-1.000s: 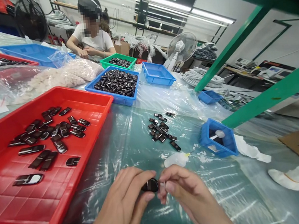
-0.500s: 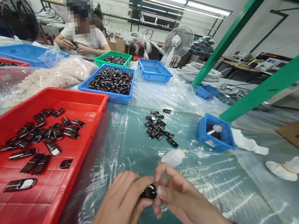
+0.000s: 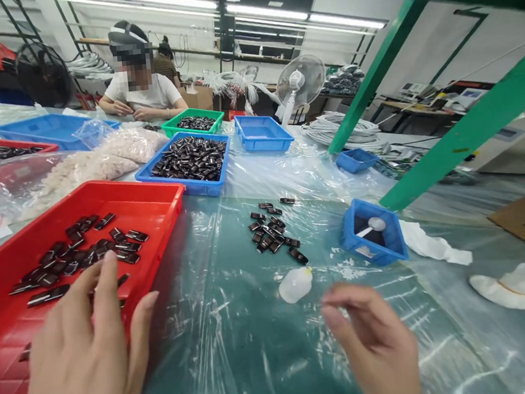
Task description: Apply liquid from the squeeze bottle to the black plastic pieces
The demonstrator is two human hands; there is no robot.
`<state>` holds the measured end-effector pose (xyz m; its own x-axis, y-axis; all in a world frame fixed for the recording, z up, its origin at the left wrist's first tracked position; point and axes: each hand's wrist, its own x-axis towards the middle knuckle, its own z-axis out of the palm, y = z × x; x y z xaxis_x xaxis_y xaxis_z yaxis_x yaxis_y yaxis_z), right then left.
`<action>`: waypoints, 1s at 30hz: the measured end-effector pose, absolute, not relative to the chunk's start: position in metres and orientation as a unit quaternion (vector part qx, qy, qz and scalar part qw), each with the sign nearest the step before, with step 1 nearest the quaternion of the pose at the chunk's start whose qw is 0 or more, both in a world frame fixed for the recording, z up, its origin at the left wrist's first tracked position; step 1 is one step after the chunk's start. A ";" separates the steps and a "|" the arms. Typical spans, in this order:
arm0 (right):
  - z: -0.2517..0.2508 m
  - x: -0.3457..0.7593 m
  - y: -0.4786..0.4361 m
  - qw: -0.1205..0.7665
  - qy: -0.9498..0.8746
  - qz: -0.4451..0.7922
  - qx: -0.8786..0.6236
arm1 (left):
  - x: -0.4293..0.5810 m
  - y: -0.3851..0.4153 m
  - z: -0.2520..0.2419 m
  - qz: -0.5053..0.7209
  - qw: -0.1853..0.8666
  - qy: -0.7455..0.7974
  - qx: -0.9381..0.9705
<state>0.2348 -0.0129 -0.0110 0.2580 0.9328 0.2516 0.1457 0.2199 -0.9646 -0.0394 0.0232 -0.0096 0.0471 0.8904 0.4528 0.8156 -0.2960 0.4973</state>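
My left hand (image 3: 84, 344) is over the near right part of the red tray (image 3: 150, 189), back of the hand up, fingers and thumb apart. It hides part of the tray, and what lies under the palm cannot be seen. Small glossy black casings (image 3: 128, 247) lie loosely in the tray beyond my fingertips. My right hand (image 3: 376, 338) is above the plastic-covered table, thumb and forefinger pinched together; anything between them is too small to make out. Just beyond it lies a small translucent bottle (image 3: 296, 285) with a yellow tip. More black casings (image 3: 270, 230) lie in a loose pile farther back.
A blue bin (image 3: 196, 188) and a green bin (image 3: 218, 122) hold many black pieces. At right are a small blue box (image 3: 374, 254) with a white spoon (image 3: 373, 226), white cloths (image 3: 434, 245) and a slanting green post (image 3: 470, 133). A co-worker (image 3: 141, 91) sits across the table.
My hands were together around a black casing and are now apart. The left has moved left over the red tray, the right to the right. The casing is out of sight.
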 end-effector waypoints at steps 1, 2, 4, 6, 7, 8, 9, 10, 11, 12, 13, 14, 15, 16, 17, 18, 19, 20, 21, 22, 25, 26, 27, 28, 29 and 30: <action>-0.014 0.241 -0.011 0.600 -0.511 0.295 -0.540 | -0.037 0.026 -0.012 0.317 -0.046 0.607 0.728; -0.018 0.245 -0.007 0.603 -0.512 0.268 -0.551 | -0.030 0.027 -0.014 0.282 -0.141 0.600 0.735; -0.027 0.251 0.000 0.585 -0.517 0.247 -0.574 | -0.008 0.024 -0.022 0.246 -0.226 0.540 0.773; -0.036 0.253 0.006 0.541 -0.532 0.268 -0.594 | 0.018 0.019 -0.030 0.253 -0.241 0.464 0.814; -0.041 0.252 0.008 0.516 -0.541 0.288 -0.598 | 0.030 0.018 -0.035 0.247 -0.211 0.433 0.841; -0.044 0.252 0.009 0.493 -0.549 0.308 -0.600 | 0.042 0.019 -0.040 0.245 -0.168 0.417 0.859; -0.048 0.251 0.010 0.474 -0.556 0.326 -0.601 | 0.052 0.021 -0.046 0.248 -0.105 0.415 0.869; -0.050 0.250 0.010 0.460 -0.559 0.339 -0.601 | 0.061 0.027 -0.051 0.241 -0.075 0.420 0.872; -0.052 0.250 0.010 0.450 -0.560 0.348 -0.602 | 0.070 0.034 -0.056 0.236 -0.056 0.426 0.872; -0.053 0.250 0.010 0.445 -0.560 0.354 -0.603 | 0.077 0.043 -0.060 0.234 -0.036 0.435 0.869; -0.053 0.250 0.009 0.441 -0.559 0.357 -0.605 | 0.083 0.053 -0.063 0.237 -0.016 0.445 0.864; -0.052 0.250 0.008 0.438 -0.558 0.359 -0.606 | 0.089 0.064 -0.065 0.243 0.002 0.452 0.858; -0.050 0.250 0.007 0.436 -0.557 0.360 -0.608 | 0.094 0.075 -0.066 0.248 0.017 0.453 0.856; -0.047 0.250 0.006 0.434 -0.557 0.362 -0.609 | 0.098 0.086 -0.067 0.252 0.029 0.454 0.854; -0.044 0.251 0.005 0.432 -0.556 0.362 -0.611 | 0.103 0.095 -0.067 0.253 0.039 0.455 0.853; -0.041 0.251 0.004 0.431 -0.555 0.362 -0.613 | 0.107 0.103 -0.067 0.252 0.046 0.456 0.852; -0.039 0.251 0.003 0.430 -0.554 0.361 -0.615 | 0.110 0.110 -0.066 0.250 0.052 0.460 0.850; -0.036 0.251 0.003 0.429 -0.553 0.359 -0.617 | 0.114 0.115 -0.066 0.246 0.056 0.466 0.848; -0.034 0.251 0.003 0.429 -0.552 0.358 -0.619 | 0.117 0.118 -0.066 0.242 0.059 0.472 0.846; -0.033 0.252 0.003 0.429 -0.552 0.357 -0.620 | 0.120 0.120 -0.066 0.237 0.060 0.477 0.844; -0.032 0.254 0.005 0.430 -0.552 0.354 -0.621 | 0.121 0.114 -0.064 0.228 0.060 0.484 0.843; -0.032 0.255 0.005 0.431 -0.553 0.353 -0.620 | 0.119 0.109 -0.062 0.227 0.061 0.483 0.844; -0.032 0.255 0.006 0.432 -0.554 0.353 -0.618 | 0.116 0.103 -0.059 0.228 0.063 0.481 0.844; -0.031 0.256 0.006 0.433 -0.555 0.352 -0.617 | 0.111 0.096 -0.057 0.231 0.066 0.477 0.845; -0.031 0.256 0.006 0.433 -0.557 0.350 -0.616 | 0.107 0.089 -0.054 0.237 0.069 0.474 0.845; -0.031 0.256 0.006 0.432 -0.559 0.348 -0.616 | 0.101 0.081 -0.052 0.245 0.074 0.471 0.844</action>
<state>0.2560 0.0061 -0.0306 0.1325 0.9897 0.0533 0.3877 -0.0023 -0.9218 0.1014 0.0814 -0.0516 0.4370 0.8312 0.3436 0.7587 -0.5459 0.3556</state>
